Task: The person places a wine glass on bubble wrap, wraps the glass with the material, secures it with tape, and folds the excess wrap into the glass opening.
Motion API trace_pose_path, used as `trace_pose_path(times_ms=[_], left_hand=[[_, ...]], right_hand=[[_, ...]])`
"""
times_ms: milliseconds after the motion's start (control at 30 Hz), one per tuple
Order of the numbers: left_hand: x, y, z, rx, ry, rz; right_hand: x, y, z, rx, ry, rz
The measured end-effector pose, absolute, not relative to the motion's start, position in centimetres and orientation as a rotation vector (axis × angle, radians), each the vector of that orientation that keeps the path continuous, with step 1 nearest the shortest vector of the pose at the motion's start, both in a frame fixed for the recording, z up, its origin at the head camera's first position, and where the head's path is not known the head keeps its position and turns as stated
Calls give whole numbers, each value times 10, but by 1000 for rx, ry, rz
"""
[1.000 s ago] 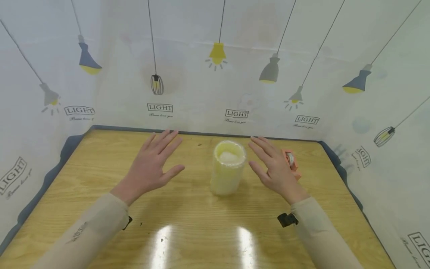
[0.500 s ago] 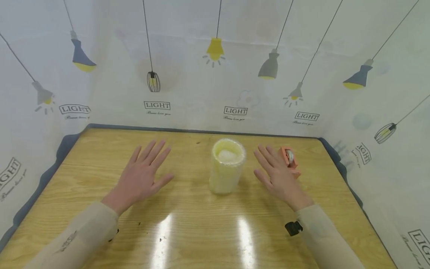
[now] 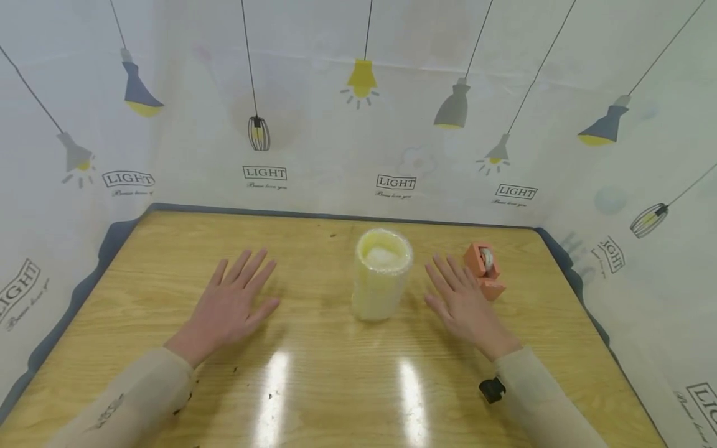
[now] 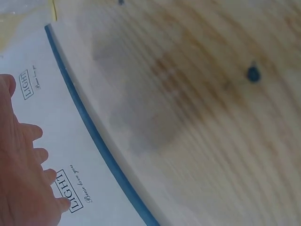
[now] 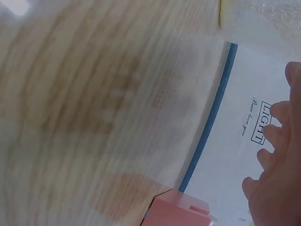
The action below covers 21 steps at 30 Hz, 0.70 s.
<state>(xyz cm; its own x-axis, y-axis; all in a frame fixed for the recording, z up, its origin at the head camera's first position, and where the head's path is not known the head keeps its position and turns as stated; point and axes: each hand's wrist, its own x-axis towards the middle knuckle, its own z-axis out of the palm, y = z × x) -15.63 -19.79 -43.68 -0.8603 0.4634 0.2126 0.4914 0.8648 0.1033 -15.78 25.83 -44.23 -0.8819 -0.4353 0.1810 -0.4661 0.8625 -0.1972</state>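
A pale yellow cylinder wrapped in clear plastic (image 3: pixel 382 283) stands upright on the wooden table, its hollow top facing up. To its left, my left hand (image 3: pixel 226 311) is held palm down with fingers spread, touching nothing that I can make out. On the other side, my right hand (image 3: pixel 467 308) has its fingers straight, close to the cylinder but apart from it. An orange tape dispenser (image 3: pixel 483 264) with a roll in it sits just beyond the right hand, which overlaps its near edge in the head view. The right wrist view shows part of the dispenser (image 5: pixel 176 209) below the fingers.
The wooden table (image 3: pixel 313 386) is bordered by a dark blue edge and enclosed by white curtains (image 3: pixel 313 143) printed with lamps. Small dark specks lie near the left forearm. Two bright reflections cross the front of the tabletop.
Both hands have drawn back toward the person, the left also moving left and away from the cylinder. More of the tape dispenser shows now. The cylinder has stayed in place.
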Motion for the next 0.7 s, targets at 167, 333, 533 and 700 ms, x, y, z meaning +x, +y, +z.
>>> trace_pose_path(times_ms=[167,333,533,700], left_hand=[[-151,-201,-441,-717,-2898,-257],[-148,-206,-444,-678,-2976,-264],[-147,-209,-446,-627,-2998,-272],[-147,-211,-445,-568,-3009,-277]], right_hand=[[-154,259,-445,696,-2924,317],[-152,260,-448,693,-2949,316],[-152,261,-447,697,-2928,344],[-153,263,-447,686,-2936,354]])
